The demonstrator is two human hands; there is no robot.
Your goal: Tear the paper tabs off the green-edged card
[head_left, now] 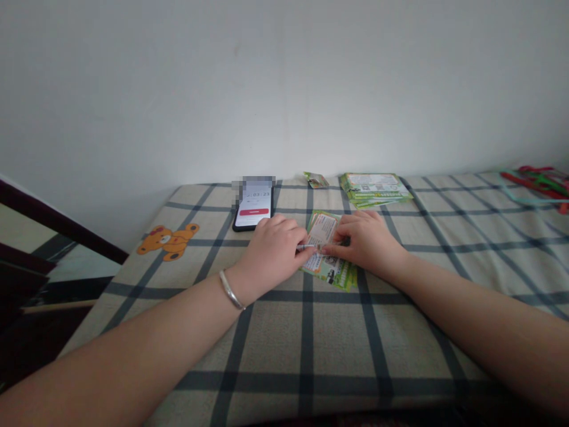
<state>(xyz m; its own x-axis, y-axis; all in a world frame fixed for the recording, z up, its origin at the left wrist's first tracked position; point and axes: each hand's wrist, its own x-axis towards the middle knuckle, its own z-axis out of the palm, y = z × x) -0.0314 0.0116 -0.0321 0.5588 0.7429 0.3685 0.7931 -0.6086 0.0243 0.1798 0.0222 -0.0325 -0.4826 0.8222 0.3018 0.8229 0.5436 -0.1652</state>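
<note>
Green card (324, 229) pinned between two hands on the checked cloth (400, 332).

The card lies slightly askew on a few more like it, mid-table, directly between the hands and touched by both. The left hand (271, 249), bracelet (231, 289) at the wrist, is clenched around a thin silvery tool (306, 246) whose tip meets the card. The right hand (368, 240) rests bent fingertips on the card's right side; whether it pinches the card I cannot tell. Behind lie a phone (252, 207), a small wrapper (315, 179) and a stack of cards (376, 188).
</note>
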